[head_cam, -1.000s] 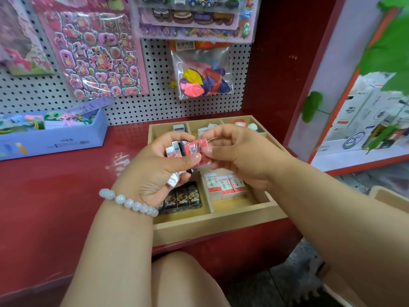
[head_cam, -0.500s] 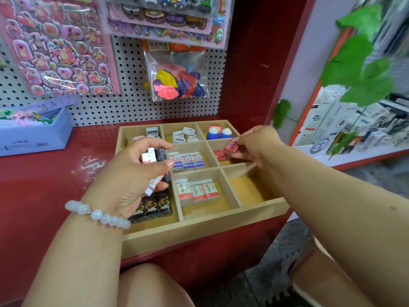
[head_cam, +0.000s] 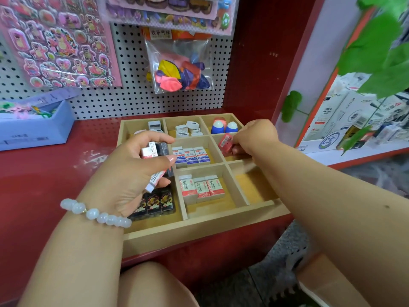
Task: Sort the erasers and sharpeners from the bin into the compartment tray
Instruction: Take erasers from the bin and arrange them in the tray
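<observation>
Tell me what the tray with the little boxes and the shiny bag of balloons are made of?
The tray looks like pale wood or fibreboard, matte and unpainted: its walls are plain tan with flat cut edges. The bag looks like thin clear plastic film, glossy: it shows wrinkles and bright glints, and the coloured balloons show through it. The balloons look like soft rubber, though that is less sure.

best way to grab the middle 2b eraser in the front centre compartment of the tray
Pinch the middle 2B eraser by its short far and near ends, coming straight down from above. Its long sides are packed against the neighbouring erasers, so only the top and ends are free in the tray.
</observation>
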Tool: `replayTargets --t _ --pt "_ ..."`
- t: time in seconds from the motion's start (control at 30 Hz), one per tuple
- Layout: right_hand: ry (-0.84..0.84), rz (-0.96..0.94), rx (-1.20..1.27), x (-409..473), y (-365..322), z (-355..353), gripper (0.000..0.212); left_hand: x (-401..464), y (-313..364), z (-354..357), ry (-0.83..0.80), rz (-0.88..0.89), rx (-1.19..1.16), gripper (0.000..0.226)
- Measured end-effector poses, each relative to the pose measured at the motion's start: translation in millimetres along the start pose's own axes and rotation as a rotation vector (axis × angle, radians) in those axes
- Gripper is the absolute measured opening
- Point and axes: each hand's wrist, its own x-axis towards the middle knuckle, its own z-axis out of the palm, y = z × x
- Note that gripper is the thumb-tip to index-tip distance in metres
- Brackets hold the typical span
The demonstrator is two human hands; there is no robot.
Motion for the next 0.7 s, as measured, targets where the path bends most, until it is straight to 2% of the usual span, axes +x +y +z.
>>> replayTargets --t 0.07,0.1,0.17,0.23,0.3,0.43,0.53,0.63,0.7 --pt "0.171 -0.192 -0.227 -2 2 -4 0.009 0 0 0 -0.005 0.002 -0.002 0.026" --pt "0.176 -0.277 -0.299 -4 3 -5 0.009 0 -1 -1 -0.005 0.002 -0.002 0.026" --pt "0.054 -0.382 -0.353 -13 0 -5 0.010 0 -1 -1 -0.002 -0.002 -0.007 0.026" --pt "-0.126 -0.383 -0.302 -12 1 -1 0.013 0 0 0 -0.003 -0.007 -0.017 0.026" --pt "-0.227 -0.367 -0.317 -13 1 0 0.020 -1 0 1 -0.004 -0.007 -0.019 0.026" --pt "-0.180 -0.306 -0.304 -8 4 -4 0.038 -1 1 1 0.002 -0.013 -0.015 0.027" --pt "-0.097 -0.265 -0.367 -1 9 -2 0.034 1 1 1 0.007 -0.024 -0.013 0.026" --pt "-0.161 -0.244 -0.300 0 5 3 0.033 2 1 1 0.026 -0.035 -0.024 0.026" --pt "-0.206 -0.260 -0.359 -2 0 2 0.037 1 2 2 0.045 -0.037 -0.026 0.028"
